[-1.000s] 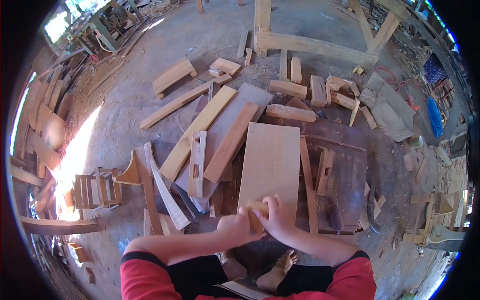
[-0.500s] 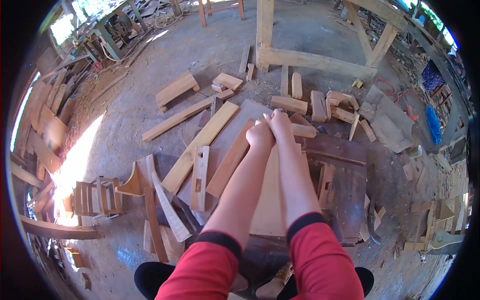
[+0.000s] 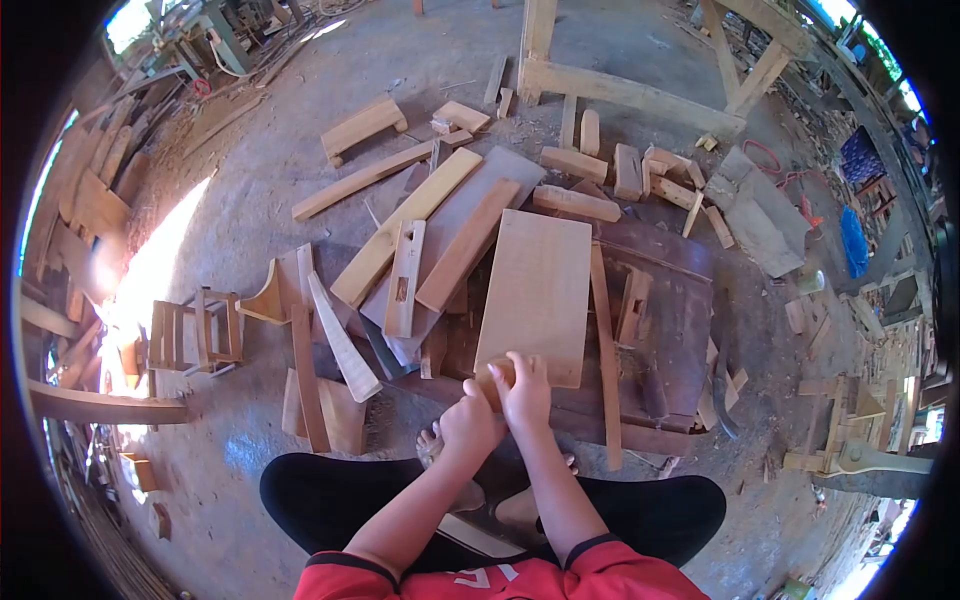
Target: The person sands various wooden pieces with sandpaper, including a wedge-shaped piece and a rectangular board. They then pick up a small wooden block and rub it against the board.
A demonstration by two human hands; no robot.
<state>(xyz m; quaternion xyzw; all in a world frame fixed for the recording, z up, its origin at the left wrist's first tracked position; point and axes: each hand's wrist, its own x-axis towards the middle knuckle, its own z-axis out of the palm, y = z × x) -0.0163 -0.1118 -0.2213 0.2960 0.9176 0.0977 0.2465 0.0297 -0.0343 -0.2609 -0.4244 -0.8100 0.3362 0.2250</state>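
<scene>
A flat, pale rectangular board (image 3: 540,290) lies in front of me on a low, dark wooden surface (image 3: 672,300). At its near edge, my left hand (image 3: 470,425) and my right hand (image 3: 526,388) are closed together round a small tan block (image 3: 494,380). The fingers cover much of the block, and its exact kind cannot be made out. Left of the board rest a reddish plank (image 3: 470,245), a slotted wooden piece (image 3: 404,280) and a long yellowish plank (image 3: 408,228). A narrow strip (image 3: 605,350) lies along the board's right side.
Several wood offcuts (image 3: 575,163) lie beyond the board. A small wooden rack (image 3: 197,330) and a curved slat (image 3: 340,335) are at left. A timber frame (image 3: 630,93) stands at the back. On the right lie a grey sheet (image 3: 757,215) and a saw (image 3: 880,460).
Both hands have drawn back toward me, from the board's far end to its near edge, still closed together. The board's upper face is now exposed, and the view has tilted down.
</scene>
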